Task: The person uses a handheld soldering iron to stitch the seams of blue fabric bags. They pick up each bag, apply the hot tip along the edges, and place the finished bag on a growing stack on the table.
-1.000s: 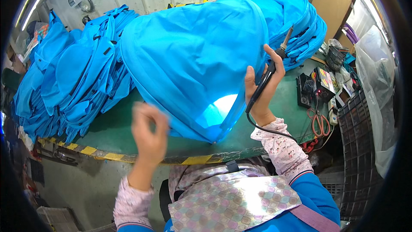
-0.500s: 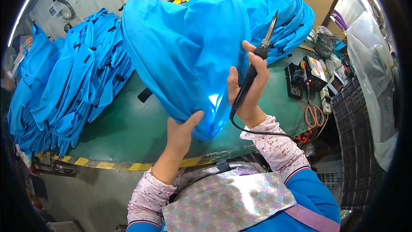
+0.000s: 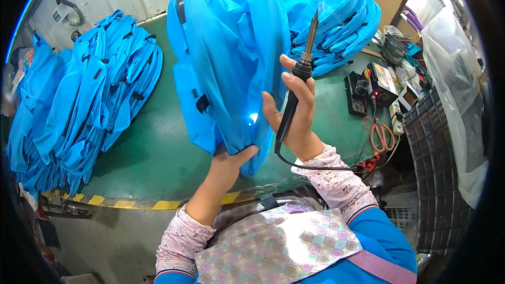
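My right hand (image 3: 300,126) holds a soldering iron (image 3: 288,110) with a black handle, its metal tip pointing up and a cord hanging below. Its fingers are also beside the rim of a blue fabric piece (image 3: 221,52) with curved edges and a black tab; whether they grip it I cannot tell. My left hand (image 3: 229,163) is closed on the lower end of that piece, thumb across the front. Light shines through a small spot low in the fabric.
The green table (image 3: 126,163) holds blue fabric piles at left (image 3: 68,94) and back right (image 3: 342,16). At right are a black power unit (image 3: 381,87), orange-handled scissors (image 3: 379,137), tangled odds and ends, a dark grid basket (image 3: 436,168) and clear plastic sheeting (image 3: 452,100).
My left hand has moved in and taken hold of the fabric's lower end. The piece has folded narrower and turned upright. My right hand and the iron moved left.
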`<state>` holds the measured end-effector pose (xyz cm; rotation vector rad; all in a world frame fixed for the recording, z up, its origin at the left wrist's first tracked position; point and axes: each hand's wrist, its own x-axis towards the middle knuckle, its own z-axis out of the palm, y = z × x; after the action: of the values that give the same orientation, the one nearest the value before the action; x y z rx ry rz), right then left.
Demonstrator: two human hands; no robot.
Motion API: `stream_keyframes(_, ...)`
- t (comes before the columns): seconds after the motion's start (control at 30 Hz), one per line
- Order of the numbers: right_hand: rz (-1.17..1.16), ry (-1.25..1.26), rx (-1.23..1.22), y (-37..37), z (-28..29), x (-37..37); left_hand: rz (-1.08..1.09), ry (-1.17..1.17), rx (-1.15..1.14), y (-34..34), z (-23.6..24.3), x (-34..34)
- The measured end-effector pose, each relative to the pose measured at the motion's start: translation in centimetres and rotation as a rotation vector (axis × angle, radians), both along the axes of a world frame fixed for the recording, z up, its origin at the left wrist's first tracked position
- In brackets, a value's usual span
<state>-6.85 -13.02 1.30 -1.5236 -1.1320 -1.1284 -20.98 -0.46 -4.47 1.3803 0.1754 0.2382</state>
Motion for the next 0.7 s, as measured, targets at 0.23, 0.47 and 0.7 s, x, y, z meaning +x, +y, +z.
stream_keyframes(0.23,-0.134,0.045,-0.001,-5.5,-1.1,-2.9,-0.034,-0.021,-0.180,-1.7,-0.2,1.6)
stream_keyframes(0.47,0.063,0.153,-0.213,-10.9,-2.5,-7.5,0.018,-0.063,-0.215,-1.8,-1.4,2.7)
stream_keyframes(0.7,0.057,0.023,-0.239,-9.2,-3.6,-7.5,-0.008,-0.003,-0.328,-2.0,-1.5,2.8)
